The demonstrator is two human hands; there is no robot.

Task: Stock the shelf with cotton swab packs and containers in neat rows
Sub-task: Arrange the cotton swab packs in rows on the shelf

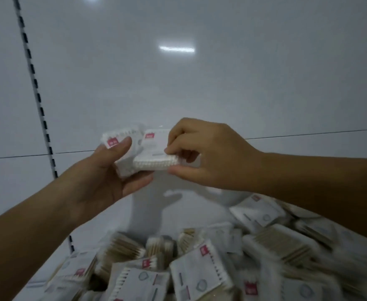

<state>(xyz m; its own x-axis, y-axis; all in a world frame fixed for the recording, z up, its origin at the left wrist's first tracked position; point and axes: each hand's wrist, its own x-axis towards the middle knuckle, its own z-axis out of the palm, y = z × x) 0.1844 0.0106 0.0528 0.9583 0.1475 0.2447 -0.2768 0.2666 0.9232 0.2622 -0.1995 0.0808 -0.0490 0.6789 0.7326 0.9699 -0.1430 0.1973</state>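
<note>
Head view: both hands [104, 170] [202, 155] grip swab packs [154, 153].

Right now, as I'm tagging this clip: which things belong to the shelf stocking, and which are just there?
Job: left hand holding a swab pack; right hand pinching a second pack; heap of loose packs below.
Just there: slotted upright; white back panel with a light glare.

Left hand [104, 174] grips one swab pack [121, 146]. Right hand [202, 155] pinches second pack [156, 155]. Loose packs [200, 270] heaped below on white shelf [104, 216].
</note>
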